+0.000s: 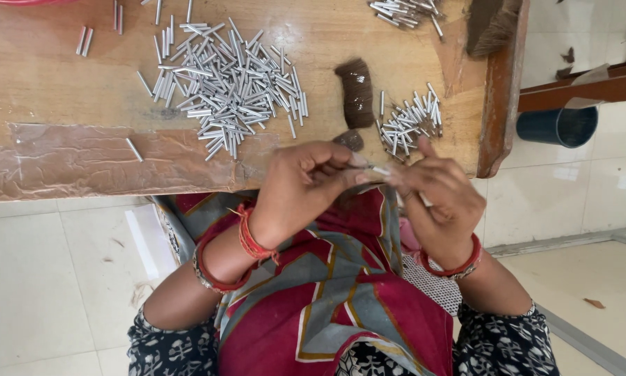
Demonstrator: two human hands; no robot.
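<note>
My left hand (306,182) and my right hand (438,198) meet just below the wooden table's near edge (83,174). Between their fingertips they pinch a small silver metal tube (379,170) with a bit of dark fibre at the left fingers. A large heap of the same silver tubes (226,80) lies on the table above my left hand. A smaller heap (410,122) lies above my right hand. A bundle of dark brown bristle (357,92) stands between the two heaps, with a small tuft (350,140) below it.
More tubes (405,12) lie at the table's far edge beside a brown brush (492,26). A raised wooden rim (499,90) closes the table's right side. A dark blue bucket (558,125) stands on the tiled floor at the right. Patterned cloth covers my lap (341,292).
</note>
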